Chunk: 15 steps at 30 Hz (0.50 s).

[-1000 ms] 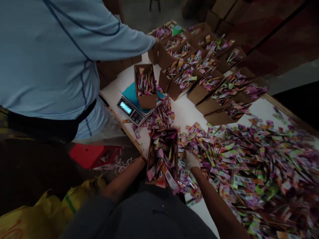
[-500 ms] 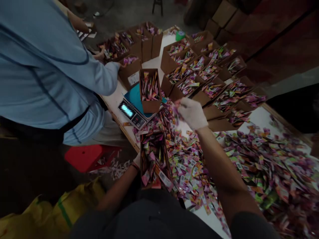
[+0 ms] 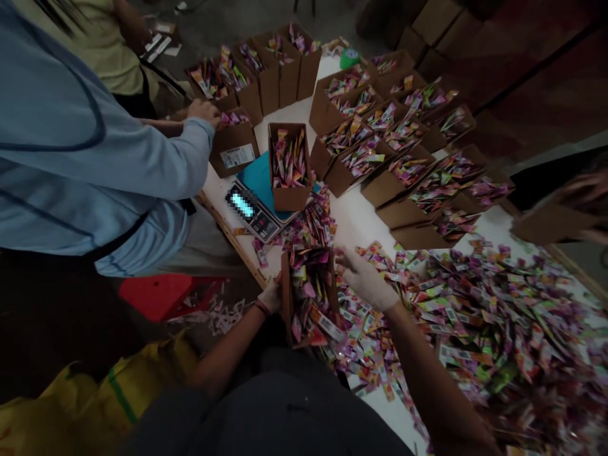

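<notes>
My left hand [image 3: 272, 296], in a pale glove, grips the left wall of a small brown cardboard box [image 3: 310, 297] stuffed with colourful sachets at the near table edge. My right hand [image 3: 365, 278], also gloved, lies just right of that box on the big heap of pink, purple and green sachets [image 3: 479, 323], its fingers curled toward the box's top; whether it holds sachets is unclear. Beyond the box, a digital scale [image 3: 251, 209] with a lit display carries another filled box [image 3: 289, 166] on a teal platform.
Several filled brown boxes [image 3: 380, 136] stand in rows across the back of the white table [image 3: 351, 218]. A person in a light blue sleeve [image 3: 142, 171] at left handles a box [image 3: 232, 144]. A red stool [image 3: 164, 296] sits below. Another person's hand [image 3: 577, 202] shows at right.
My right hand came down from above the pile by the scale and now rests beside the box I hold. The person in blue drew a box toward themselves.
</notes>
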Motion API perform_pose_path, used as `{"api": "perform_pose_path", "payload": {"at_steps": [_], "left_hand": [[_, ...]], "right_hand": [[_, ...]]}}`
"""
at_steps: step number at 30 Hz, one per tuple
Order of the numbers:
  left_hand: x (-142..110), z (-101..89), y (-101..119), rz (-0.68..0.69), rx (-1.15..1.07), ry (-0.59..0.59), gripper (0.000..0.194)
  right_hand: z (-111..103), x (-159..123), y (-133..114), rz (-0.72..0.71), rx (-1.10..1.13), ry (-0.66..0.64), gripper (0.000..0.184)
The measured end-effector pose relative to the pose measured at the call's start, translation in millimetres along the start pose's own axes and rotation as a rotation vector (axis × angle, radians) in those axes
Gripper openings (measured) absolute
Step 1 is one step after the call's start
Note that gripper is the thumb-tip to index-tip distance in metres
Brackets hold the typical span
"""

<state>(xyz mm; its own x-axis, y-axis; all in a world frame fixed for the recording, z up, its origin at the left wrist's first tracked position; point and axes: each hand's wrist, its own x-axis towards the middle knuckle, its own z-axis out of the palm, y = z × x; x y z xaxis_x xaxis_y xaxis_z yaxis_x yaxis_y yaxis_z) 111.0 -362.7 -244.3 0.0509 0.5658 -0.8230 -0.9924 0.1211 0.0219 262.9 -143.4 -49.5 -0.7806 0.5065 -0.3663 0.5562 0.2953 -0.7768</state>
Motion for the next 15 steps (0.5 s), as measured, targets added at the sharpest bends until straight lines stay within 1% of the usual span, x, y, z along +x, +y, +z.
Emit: {"api": "perform_pose_path", "payload": {"at_steps": [2,3,4,6,8,9,10,12,13,14,15], "left_hand": [[8,6.0,2,-0.002,0.046,0.025,0.062],[11,10.5,3,0.001,0.07,0.035,0.063],[15,16.0,3,0.016,0.09,0.039,0.062],[20,28.8,2,0.069,0.116,0.01,0.052],[23,42.0,0,0.122,0.138,-0.058,0.039],[24,48.1,-3,0.139,0.15,-0.095,0.037],[25,53.6,-5,0.157,0.16,-0.128,0.039],[28,62.5,-11,0.194,0.179,-0.183,0.05],[29,66.0,-13,0.211,0.186,-0.205,0.054],[30,69.0,-16,0.225,0.19,-0.228,0.058],[31,71.4,-18,0.23,0.191,-0.25,0.061]], "right_hand": [[20,-51,20,0.039,0.091,-0.113,0.067],[31,-70,27,0.058,0.13,-0.136,0.07],[42,-86,33,0.089,0.157,-0.125,0.07],[60,-102,40,0.189,0.172,-0.024,0.066],[67,-103,43,0.347,0.12,0.109,0.057],[66,-100,43,0.437,0.07,0.154,0.051],[62,-96,43,0.525,0.007,0.18,0.044],[48,-90,41,0.658,-0.129,0.198,0.033],[41,-88,40,0.684,-0.182,0.207,0.032],[35,-89,38,0.671,-0.215,0.23,0.033],[30,-91,36,0.628,-0.232,0.271,0.036]]}}
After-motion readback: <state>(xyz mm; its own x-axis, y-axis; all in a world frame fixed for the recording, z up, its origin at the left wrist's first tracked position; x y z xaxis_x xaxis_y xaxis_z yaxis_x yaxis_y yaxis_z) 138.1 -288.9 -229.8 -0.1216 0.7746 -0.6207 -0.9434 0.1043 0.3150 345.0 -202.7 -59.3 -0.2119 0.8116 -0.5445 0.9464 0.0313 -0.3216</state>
